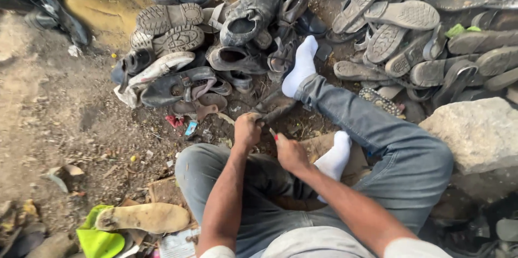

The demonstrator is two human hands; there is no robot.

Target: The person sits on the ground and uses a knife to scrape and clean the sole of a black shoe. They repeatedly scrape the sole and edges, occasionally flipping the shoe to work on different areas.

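Note:
I sit on the ground in grey jeans and white socks. My left hand (247, 129) grips a dark worn shoe piece (276, 107) just in front of my knees. My right hand (290, 153) is closed around a small tool with a red handle (274, 135), its tip against the shoe piece. The two hands are almost touching. The tool's working end is hidden between them.
A heap of old shoes (216, 47) lies ahead, with a pile of loose soles (410, 26) at the upper right. A large stone (477, 131) sits by my right knee. A tan sole (143, 216) on a yellow-green bag lies lower left. Bare dirt (54, 118) spreads left.

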